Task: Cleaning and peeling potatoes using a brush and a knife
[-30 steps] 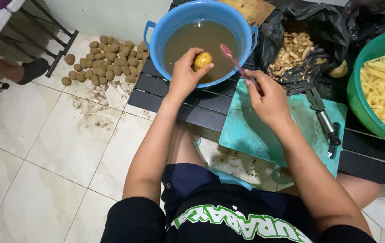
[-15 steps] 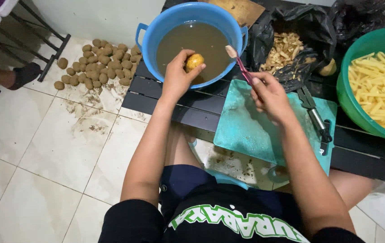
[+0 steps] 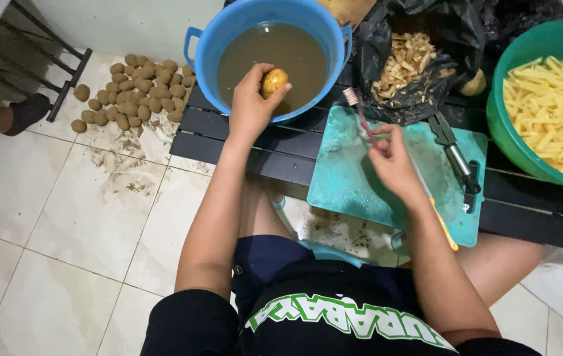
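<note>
My left hand point(image 3: 250, 105) grips a small yellow-brown potato point(image 3: 273, 82) over the near rim of a blue basin point(image 3: 202, 49) full of muddy water. My right hand point(image 3: 390, 158) holds a pink-handled toothbrush point(image 3: 358, 112), bristles pointing away, above a teal cutting board point(image 3: 347, 184). The brush is apart from the potato, to its right.
A pile of dirty potatoes point(image 3: 133, 92) lies on the tiled floor at left. A black bag of peelings point(image 3: 406, 66) sits behind the board, a green basin of cut potato sticks point(image 3: 558, 112) at right. A peeler point(image 3: 456, 161) and a yellow-handled tool point(image 3: 445, 231) lie on the board. Another person's foot point(image 3: 21, 112) is at far left.
My right hand with the brush has drawn back from the basin toward the cutting board. The left hand keeps the potato over the water.
</note>
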